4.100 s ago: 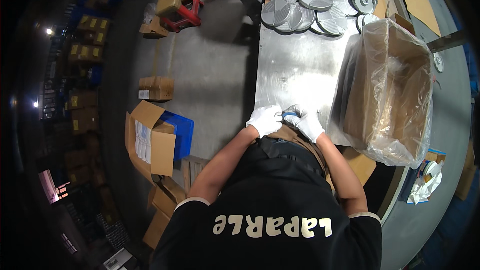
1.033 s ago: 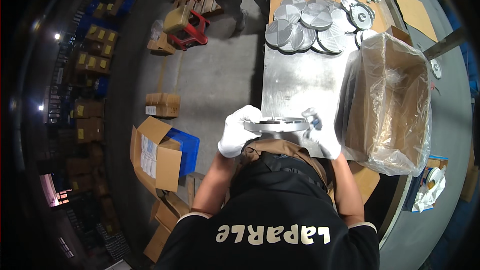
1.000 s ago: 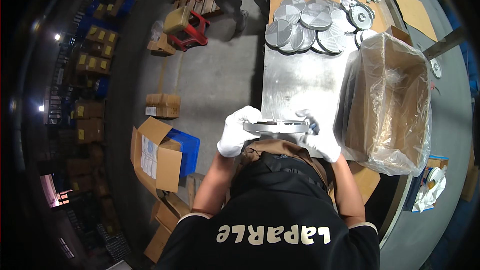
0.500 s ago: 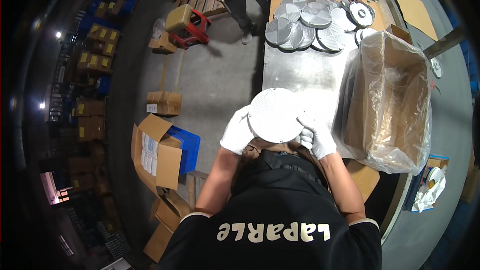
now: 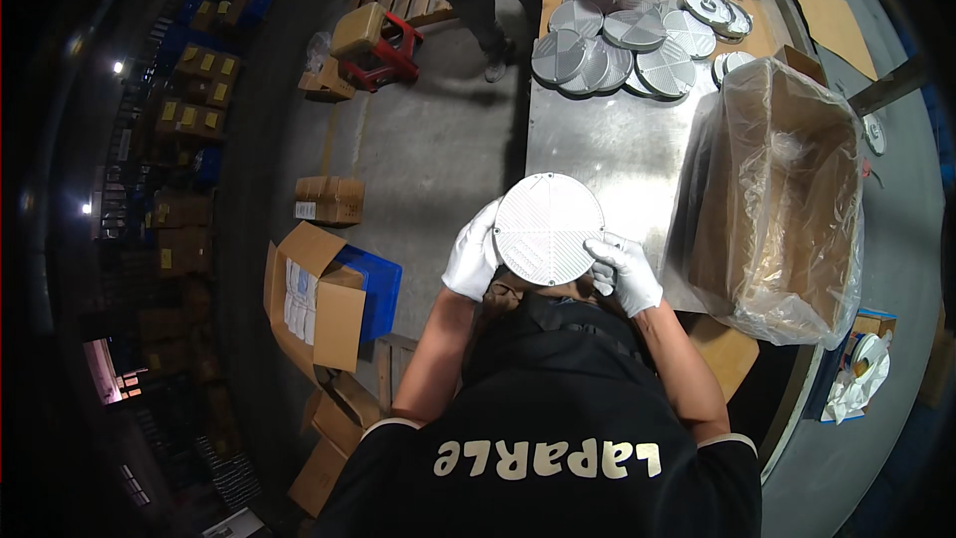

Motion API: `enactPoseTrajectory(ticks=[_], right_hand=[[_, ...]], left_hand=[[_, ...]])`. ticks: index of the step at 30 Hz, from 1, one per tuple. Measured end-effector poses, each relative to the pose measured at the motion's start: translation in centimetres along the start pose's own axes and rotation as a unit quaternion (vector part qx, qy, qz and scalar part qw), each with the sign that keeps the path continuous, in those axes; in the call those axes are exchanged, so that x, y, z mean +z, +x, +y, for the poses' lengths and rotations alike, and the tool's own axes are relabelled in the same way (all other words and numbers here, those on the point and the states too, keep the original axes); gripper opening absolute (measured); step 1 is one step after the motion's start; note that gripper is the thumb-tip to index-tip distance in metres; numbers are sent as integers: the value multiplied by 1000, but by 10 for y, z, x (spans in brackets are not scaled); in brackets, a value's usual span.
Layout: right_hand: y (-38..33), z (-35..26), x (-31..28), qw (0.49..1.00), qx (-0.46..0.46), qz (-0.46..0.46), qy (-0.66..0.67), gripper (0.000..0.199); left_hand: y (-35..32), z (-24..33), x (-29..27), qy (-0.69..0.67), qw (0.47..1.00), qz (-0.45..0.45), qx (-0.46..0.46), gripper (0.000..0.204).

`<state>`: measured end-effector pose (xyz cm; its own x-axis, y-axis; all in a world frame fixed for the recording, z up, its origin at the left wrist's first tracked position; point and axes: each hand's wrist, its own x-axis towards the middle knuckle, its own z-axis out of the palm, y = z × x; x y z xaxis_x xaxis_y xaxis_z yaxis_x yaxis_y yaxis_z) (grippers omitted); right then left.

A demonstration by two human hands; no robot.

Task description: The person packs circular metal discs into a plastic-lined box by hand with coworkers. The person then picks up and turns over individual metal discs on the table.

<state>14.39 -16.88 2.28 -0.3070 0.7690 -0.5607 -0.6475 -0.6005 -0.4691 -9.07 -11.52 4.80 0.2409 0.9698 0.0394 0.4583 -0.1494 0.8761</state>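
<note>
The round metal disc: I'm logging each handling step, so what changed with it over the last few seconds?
The round metal disc, seen edge-on and level a second ago, has been tipped up so its ribbed face shows. Four seconds ago the gloved hands were close together at the table edge with no disc visible. The left hand and right hand still grip its edges. The lined cardboard box and disc pile stayed put.
</note>
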Motion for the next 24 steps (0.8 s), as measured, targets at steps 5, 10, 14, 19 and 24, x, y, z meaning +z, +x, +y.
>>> enactPoseTrajectory(ticks=[5,10,14,19,24], right_hand=[[2,3,-1,1000,-1,1,0,21],[3,5,-1,1000,1,5,-3,22],[1,6,0,1000,-1,-1,0,22],[1,7,0,1000,-8,-7,-13,22],[1,8,0,1000,-4,-3,-23,22]], left_hand=[[1,-8,0,-4,1000,-2,13,28],[2,-9,-1,-15,1000,-9,20,28],[2,-11,-2,-12,1000,-12,19,29],[-1,-7,-4,-38,999,-10,18,30],[-3,-3,-3,-114,993,-17,-30,31]])
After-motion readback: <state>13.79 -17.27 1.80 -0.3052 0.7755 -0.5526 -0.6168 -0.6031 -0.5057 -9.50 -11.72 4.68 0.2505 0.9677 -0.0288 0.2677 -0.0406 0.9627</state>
